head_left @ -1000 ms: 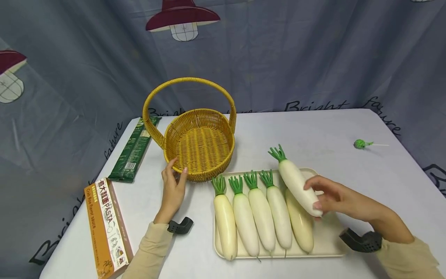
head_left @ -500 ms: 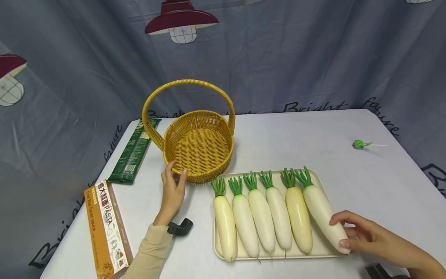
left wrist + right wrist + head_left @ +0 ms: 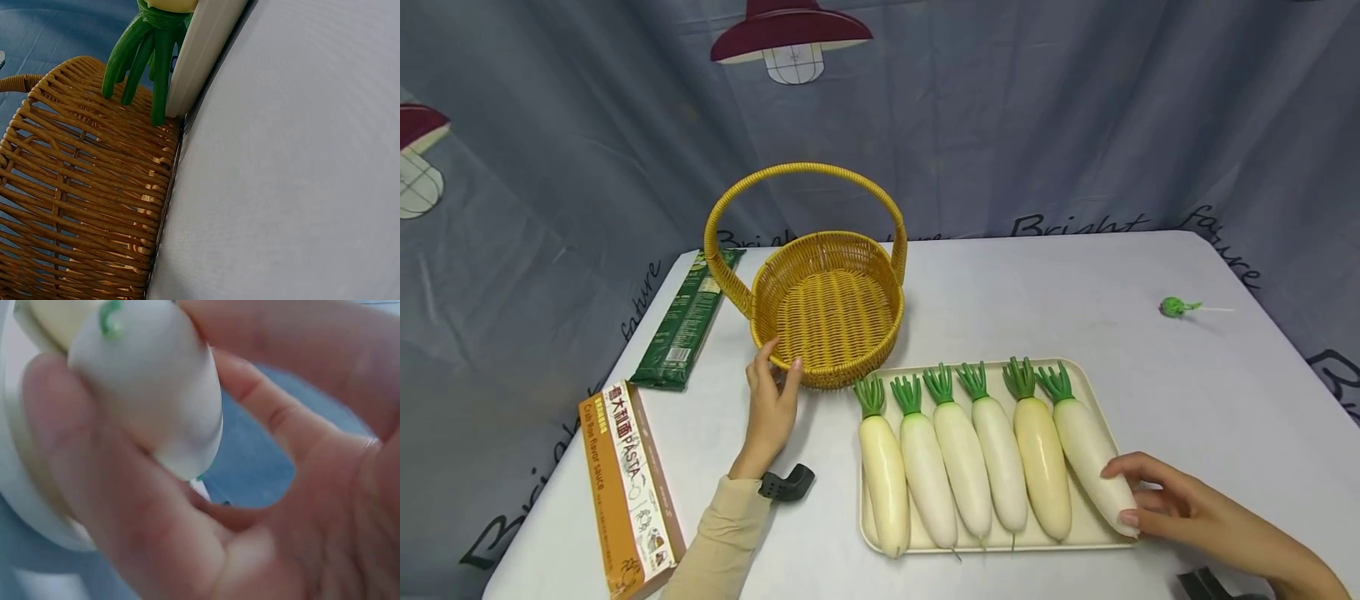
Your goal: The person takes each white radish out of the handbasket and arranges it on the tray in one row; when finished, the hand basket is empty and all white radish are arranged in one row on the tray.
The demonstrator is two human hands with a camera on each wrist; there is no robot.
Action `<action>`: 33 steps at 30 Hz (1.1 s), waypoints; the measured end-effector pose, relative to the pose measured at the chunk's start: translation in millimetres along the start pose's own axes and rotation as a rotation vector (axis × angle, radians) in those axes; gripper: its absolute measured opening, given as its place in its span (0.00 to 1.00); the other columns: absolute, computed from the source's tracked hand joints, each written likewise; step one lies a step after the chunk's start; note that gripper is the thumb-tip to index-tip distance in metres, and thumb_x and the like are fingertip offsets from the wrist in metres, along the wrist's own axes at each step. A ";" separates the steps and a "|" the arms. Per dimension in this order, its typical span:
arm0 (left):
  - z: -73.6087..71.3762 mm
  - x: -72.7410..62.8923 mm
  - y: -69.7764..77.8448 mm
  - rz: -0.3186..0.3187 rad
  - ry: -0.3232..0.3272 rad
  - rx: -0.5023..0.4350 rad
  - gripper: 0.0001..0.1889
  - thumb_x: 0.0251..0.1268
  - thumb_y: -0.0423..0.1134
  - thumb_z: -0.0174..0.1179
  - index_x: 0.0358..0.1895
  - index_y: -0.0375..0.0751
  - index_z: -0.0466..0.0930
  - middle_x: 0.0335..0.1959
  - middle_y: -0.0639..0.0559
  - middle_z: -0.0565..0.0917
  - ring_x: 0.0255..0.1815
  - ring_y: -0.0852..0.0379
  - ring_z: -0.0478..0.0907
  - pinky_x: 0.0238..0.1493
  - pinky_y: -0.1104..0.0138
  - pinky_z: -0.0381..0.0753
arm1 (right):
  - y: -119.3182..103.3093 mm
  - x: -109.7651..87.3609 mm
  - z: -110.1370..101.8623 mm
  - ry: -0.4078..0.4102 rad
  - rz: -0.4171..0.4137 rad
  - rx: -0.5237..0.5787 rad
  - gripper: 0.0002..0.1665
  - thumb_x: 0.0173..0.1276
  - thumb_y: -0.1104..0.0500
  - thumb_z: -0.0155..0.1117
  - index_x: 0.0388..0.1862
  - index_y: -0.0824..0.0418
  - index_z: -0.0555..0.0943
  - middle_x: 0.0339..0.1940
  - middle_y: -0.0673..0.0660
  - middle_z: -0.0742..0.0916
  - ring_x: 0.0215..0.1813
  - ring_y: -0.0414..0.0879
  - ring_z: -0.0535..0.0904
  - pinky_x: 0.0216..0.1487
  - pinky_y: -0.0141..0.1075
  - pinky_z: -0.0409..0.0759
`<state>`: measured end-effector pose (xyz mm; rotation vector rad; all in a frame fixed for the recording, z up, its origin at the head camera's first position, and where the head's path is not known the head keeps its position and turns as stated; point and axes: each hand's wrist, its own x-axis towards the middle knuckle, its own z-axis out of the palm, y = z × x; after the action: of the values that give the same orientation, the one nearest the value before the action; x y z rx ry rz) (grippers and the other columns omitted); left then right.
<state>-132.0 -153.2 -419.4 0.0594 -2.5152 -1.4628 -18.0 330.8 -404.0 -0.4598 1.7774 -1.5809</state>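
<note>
My right hand (image 3: 1180, 512) grips the root end of the rightmost white radish (image 3: 1090, 458), thumb on one side and fingers on the other. That radish lies at the right end of the cream tray (image 3: 1000, 543), its leafy top pointing away from me. In the right wrist view its pale tip (image 3: 150, 381) sits between thumb and fingers. Several other white radishes (image 3: 962, 467) lie side by side on the tray. My left hand (image 3: 771, 417) touches the near rim of the yellow wicker basket (image 3: 842, 375), thumb and fingers apart; the left wrist view does not show this hand.
A green packet (image 3: 681, 329) lies left of the basket, with an orange and white pasta box (image 3: 632, 492) nearer to me. A small green ball on a white stick (image 3: 1174, 307) lies far right. Behind the table hangs a grey curtain (image 3: 1000, 117).
My right hand has moved right and toward me, bringing the radish from above the tray down onto its right end. My left hand has stayed at the basket rim.
</note>
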 end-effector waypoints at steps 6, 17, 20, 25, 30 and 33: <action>0.1 0.7 0.5 -0.009 -0.008 0.000 0.30 0.67 0.56 0.44 0.68 0.50 0.50 0.60 0.37 0.55 0.57 0.43 0.63 0.57 0.52 0.67 | -5.2 2.7 3.5 0.140 0.086 -0.280 0.28 0.70 0.62 0.48 0.66 0.56 0.56 0.42 0.50 0.76 0.38 0.38 0.77 0.34 0.30 0.74; -1.1 -0.6 -0.8 -0.017 -0.010 0.012 0.31 0.66 0.58 0.43 0.68 0.52 0.50 0.59 0.36 0.55 0.57 0.44 0.64 0.56 0.52 0.68 | -11.5 2.3 -2.0 0.203 0.025 -0.616 0.34 0.71 0.61 0.47 0.71 0.62 0.47 0.43 0.46 0.79 0.42 0.27 0.75 0.33 0.26 0.74; -1.2 -2.4 0.2 -0.006 0.000 0.037 0.31 0.67 0.58 0.43 0.69 0.51 0.49 0.60 0.36 0.56 0.58 0.44 0.64 0.57 0.51 0.68 | -14.8 3.7 -3.2 0.228 0.030 -0.679 0.32 0.70 0.60 0.48 0.70 0.61 0.52 0.42 0.43 0.81 0.42 0.25 0.73 0.31 0.26 0.72; -0.1 -9.1 6.0 0.037 -0.017 0.204 0.40 0.68 0.57 0.41 0.72 0.46 0.30 0.66 0.31 0.51 0.65 0.38 0.58 0.61 0.47 0.62 | -19.5 7.2 -4.8 0.238 0.070 -0.702 0.29 0.70 0.57 0.49 0.68 0.58 0.57 0.41 0.44 0.80 0.40 0.25 0.73 0.29 0.28 0.71; -1.2 -15.4 16.2 0.052 -0.016 0.370 0.46 0.65 0.60 0.42 0.70 0.38 0.23 0.68 0.28 0.51 0.65 0.35 0.59 0.59 0.46 0.63 | -24.3 10.1 -7.5 0.256 0.088 -0.770 0.24 0.70 0.54 0.50 0.63 0.56 0.63 0.41 0.44 0.81 0.41 0.24 0.73 0.29 0.28 0.71; -3.5 -16.7 27.2 0.069 0.035 0.477 0.46 0.64 0.61 0.44 0.70 0.30 0.34 0.64 0.28 0.61 0.59 0.35 0.67 0.53 0.46 0.68 | -31.8 13.3 -7.2 0.300 0.056 -0.841 0.20 0.69 0.54 0.52 0.58 0.54 0.67 0.41 0.45 0.82 0.41 0.25 0.74 0.29 0.28 0.72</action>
<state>-112.8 -140.1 -397.2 0.0757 -2.7460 -0.8030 -38.1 321.0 -376.8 -0.5593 2.6358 -0.8205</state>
